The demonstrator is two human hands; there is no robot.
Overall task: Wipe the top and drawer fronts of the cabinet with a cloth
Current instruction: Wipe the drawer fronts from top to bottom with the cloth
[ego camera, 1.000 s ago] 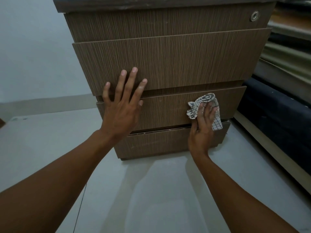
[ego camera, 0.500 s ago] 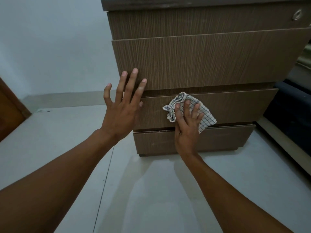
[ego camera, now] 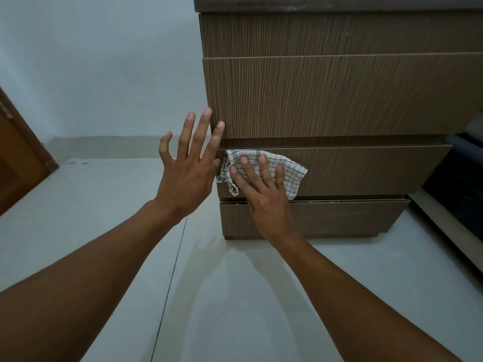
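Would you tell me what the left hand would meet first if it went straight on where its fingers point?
Likely the left edge of the tall drawer front; the left hand has a fingertip overlapping it, though depth is unclear.

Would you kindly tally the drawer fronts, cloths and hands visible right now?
Drawer fronts: 4
Cloth: 1
Hands: 2, left hand and right hand
Total: 7
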